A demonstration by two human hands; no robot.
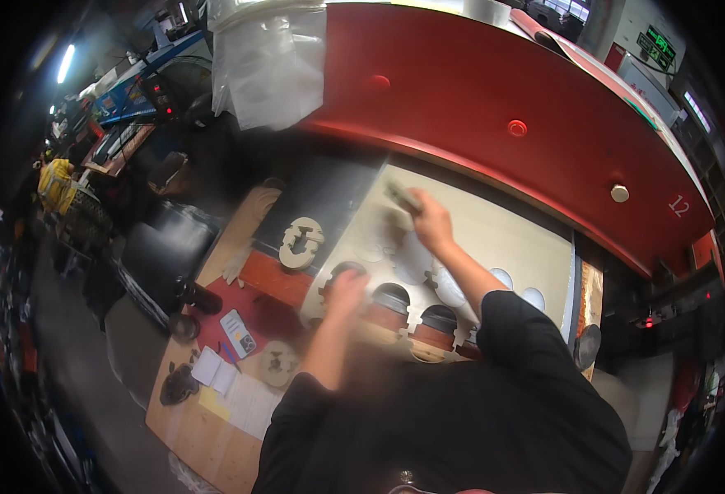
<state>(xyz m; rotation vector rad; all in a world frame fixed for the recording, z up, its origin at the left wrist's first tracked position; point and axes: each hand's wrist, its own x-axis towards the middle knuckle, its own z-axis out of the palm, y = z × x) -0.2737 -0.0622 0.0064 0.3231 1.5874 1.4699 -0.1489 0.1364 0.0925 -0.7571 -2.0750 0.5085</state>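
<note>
My right hand [435, 224] is out over the far part of a cream-coloured board [502, 222], closed around a narrow greyish-green piece [402, 198] whose exact kind I cannot make out. My left hand [347, 291] is smeared by motion at the board's near left edge. It is at a dark rounded piece [347, 268], and whether the fingers grip it does not show. Just right of it stand a stack of dark and brown rounded pieces [390, 306] and a similar stack [437, 328]. Pale rounded pieces [412, 258] lie between my hands.
A red machine beam [461, 99] spans the far side, with clear plastic bags [268, 66] hanging from it. A ring-shaped cut-out form [301, 243] sits on a dark plate at left. Nearer are a phone [237, 333], a notebook [214, 370] and a dark bottle [198, 295].
</note>
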